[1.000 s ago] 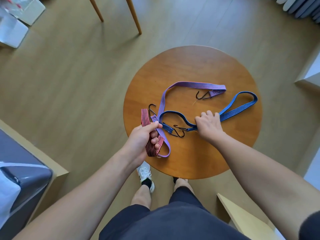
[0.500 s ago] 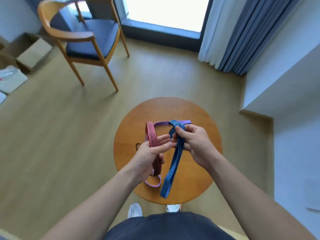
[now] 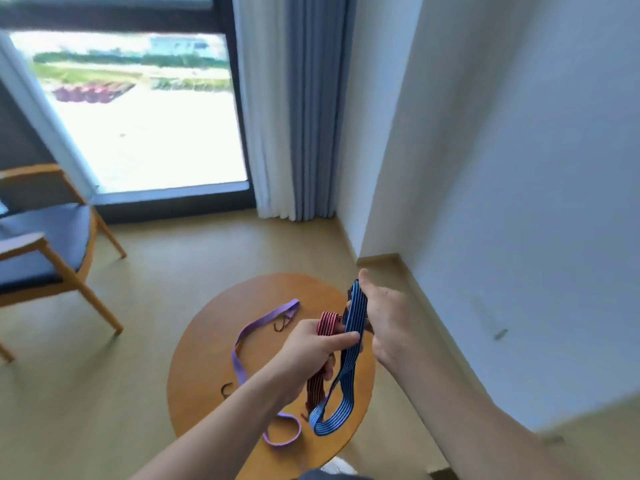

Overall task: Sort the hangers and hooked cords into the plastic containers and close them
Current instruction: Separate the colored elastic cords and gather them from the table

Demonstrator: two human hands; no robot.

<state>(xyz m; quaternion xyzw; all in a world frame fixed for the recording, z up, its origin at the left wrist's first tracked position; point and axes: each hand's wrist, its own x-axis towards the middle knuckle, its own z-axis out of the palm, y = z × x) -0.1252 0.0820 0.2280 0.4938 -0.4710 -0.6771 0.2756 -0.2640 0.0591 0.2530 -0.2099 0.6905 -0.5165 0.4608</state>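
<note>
Over the round wooden table (image 3: 207, 344), my left hand (image 3: 308, 348) grips a folded red striped cord (image 3: 327, 323) and also pinches the blue cord. That blue striped cord (image 3: 349, 375) hangs in a long loop down to the tabletop, and my right hand (image 3: 381, 317) holds its upper end. A purple cord (image 3: 249, 336) lies loose on the table, with a dark hook (image 3: 284, 323) at its far end and another hook (image 3: 227, 389) near the left edge. No plastic container is in view.
A wooden armchair (image 3: 52, 251) with a dark blue seat stands at the left. A large window with grey-blue curtains (image 3: 294, 133) is ahead. A white wall (image 3: 519, 202) runs close along the right of the table.
The view has tilted up toward the window. My right hand has lifted the blue cord higher and to the right; the purple cord now lies spread on the table.
</note>
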